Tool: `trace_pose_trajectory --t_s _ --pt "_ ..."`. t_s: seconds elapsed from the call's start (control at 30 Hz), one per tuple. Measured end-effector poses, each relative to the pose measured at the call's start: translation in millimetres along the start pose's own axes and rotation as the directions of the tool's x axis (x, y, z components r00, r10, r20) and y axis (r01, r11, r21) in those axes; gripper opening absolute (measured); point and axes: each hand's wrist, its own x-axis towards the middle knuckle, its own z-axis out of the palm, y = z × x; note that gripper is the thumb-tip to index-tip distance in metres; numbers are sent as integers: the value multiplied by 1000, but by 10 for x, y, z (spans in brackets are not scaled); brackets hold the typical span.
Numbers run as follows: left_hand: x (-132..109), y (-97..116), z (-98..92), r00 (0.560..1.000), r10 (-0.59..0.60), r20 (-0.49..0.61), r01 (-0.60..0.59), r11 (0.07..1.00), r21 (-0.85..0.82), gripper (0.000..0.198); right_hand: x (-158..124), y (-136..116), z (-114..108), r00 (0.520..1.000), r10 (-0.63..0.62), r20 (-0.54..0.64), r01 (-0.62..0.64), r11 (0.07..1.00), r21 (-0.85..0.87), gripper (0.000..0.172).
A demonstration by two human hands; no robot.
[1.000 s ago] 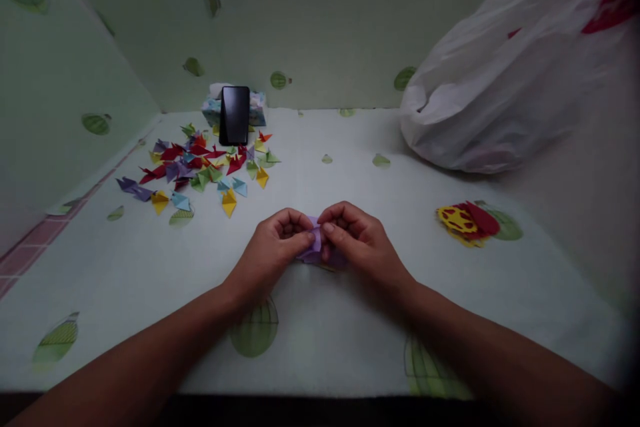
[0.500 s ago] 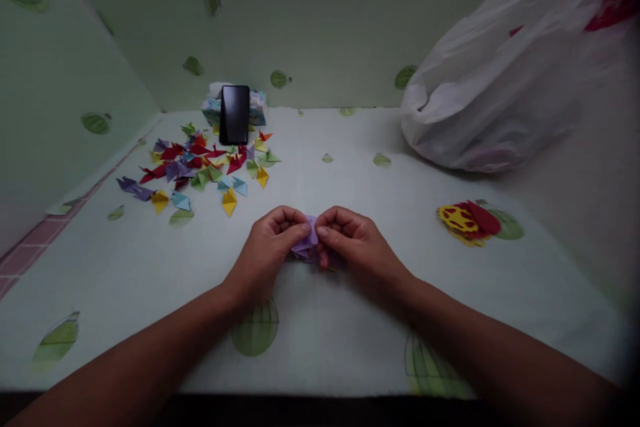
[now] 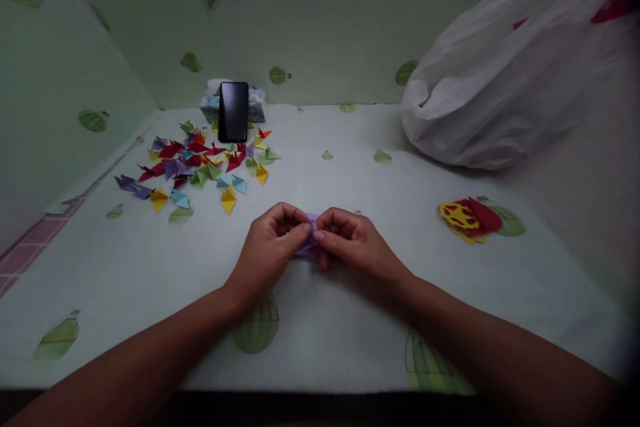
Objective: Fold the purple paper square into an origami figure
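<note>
Between my two hands, near the middle of the table, is a small folded piece of purple origami paper (image 3: 309, 251). My left hand (image 3: 274, 243) pinches its left side between thumb and forefinger. From the right, my right hand (image 3: 353, 244) grips the paper the same way, with the thumbs almost touching. Fingers cover much of the paper, so its exact folded shape is hidden. Off to the left lies a scattered pile of folded paper cranes (image 3: 199, 177) in red, purple, yellow, green, blue and orange.
Behind the pile a black phone (image 3: 233, 112) leans on a tissue box (image 3: 257, 104). At the back right stands a large white plastic bag (image 3: 480, 100). Yellow and red cut-out pieces (image 3: 470, 219) lie on the right of the white table (image 3: 325, 327). Walls rise behind and at the left.
My right thumb has shifted slightly left toward the left thumb, and less of the purple paper shows between them. The whole view has moved a little; the other things stay put.
</note>
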Motion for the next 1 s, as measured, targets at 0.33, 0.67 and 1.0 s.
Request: trace_pose_trajectory --t_s 0.33,0.67,1.0 --pt "-8 11 14 997 71 35 -77 980 185 8 -24 -9 24 979 -163 -120 128 958 -258 14" --pt "-13 3 20 997 64 39 -71 973 221 9 -52 11 39 931 -334 -149 218 833 -508 11" --pt "-19 26 20 999 48 -1 -47 988 144 11 -38 -1 25 965 -245 -98 197 916 -350 11"
